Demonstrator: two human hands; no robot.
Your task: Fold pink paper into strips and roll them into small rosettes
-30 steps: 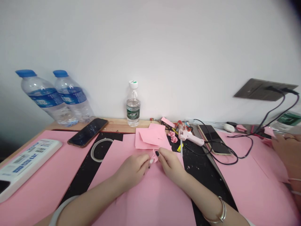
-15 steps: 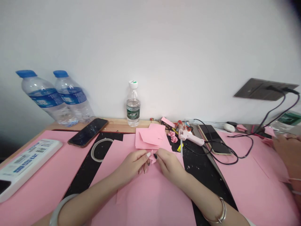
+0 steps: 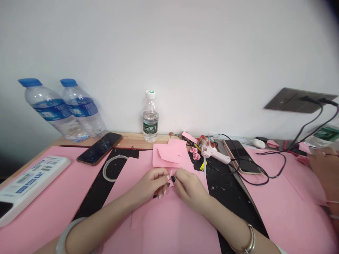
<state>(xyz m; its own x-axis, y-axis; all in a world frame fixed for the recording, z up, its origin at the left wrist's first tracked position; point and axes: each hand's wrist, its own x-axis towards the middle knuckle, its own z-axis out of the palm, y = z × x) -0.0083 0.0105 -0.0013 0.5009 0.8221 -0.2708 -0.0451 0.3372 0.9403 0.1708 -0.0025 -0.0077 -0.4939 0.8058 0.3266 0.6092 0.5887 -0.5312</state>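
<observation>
Between the fingertips of both hands is a small folded piece of pink paper (image 3: 171,182), partly covered by the fingers. My left hand (image 3: 156,181) pinches its left side with thumb and forefinger, the other fingers curled below. From the right, my right hand (image 3: 188,185) presses its dark-nailed thumb against the piece. Beneath both hands lie large pink paper sheets (image 3: 169,225). Just beyond the fingers is a stack of smaller pink paper squares (image 3: 165,157), the top one creased and lifting. Two small folded paper roses (image 3: 195,154) rest right of that stack.
A pink glue gun (image 3: 214,153) with its black cord lies right of the roses, near a phone (image 3: 242,157). Left are a tape roll (image 3: 107,173), another phone (image 3: 100,148) and a white case (image 3: 31,188). A water bottle (image 3: 150,118) stands behind. A co-worker's hand (image 3: 324,169) is at far right.
My fingers have shifted slightly on the folded paper; the right thumb now lies further over it. The left hand's lower fingers have moved a little. The rest looks unchanged.
</observation>
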